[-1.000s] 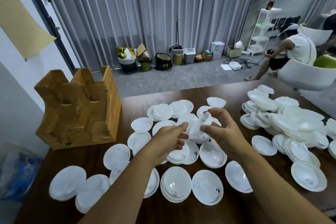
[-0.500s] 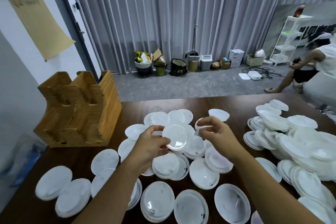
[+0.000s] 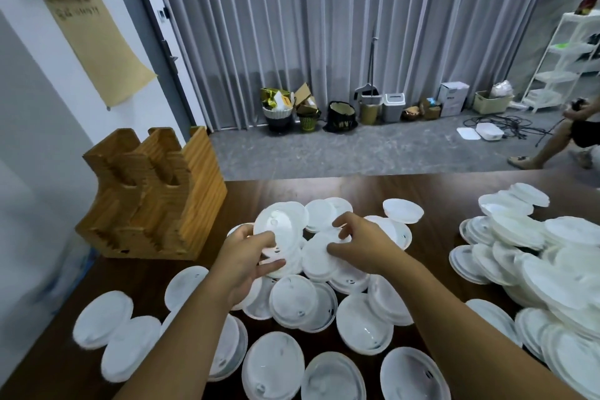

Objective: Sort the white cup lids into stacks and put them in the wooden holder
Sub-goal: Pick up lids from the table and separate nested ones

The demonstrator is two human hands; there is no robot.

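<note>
Head cam: left hand (image 3: 242,256) has its fingers curled round a small stack of lids (image 3: 280,232), tilted up at 12 o'clock from the wrist, probably so the next one nests on. Right hand (image 3: 363,245) pinches a loose lid (image 3: 319,252) at its 9 o'clock, apparently to add it. Wooden holder (image 3: 156,195) sits at 10 o'clock, seemingly still unfilled. More lids cover the table (image 3: 363,187).

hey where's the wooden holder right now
The wooden holder stands at the table's far left corner, by the white wall, left of the scattered lids and beyond the left hand.
</note>
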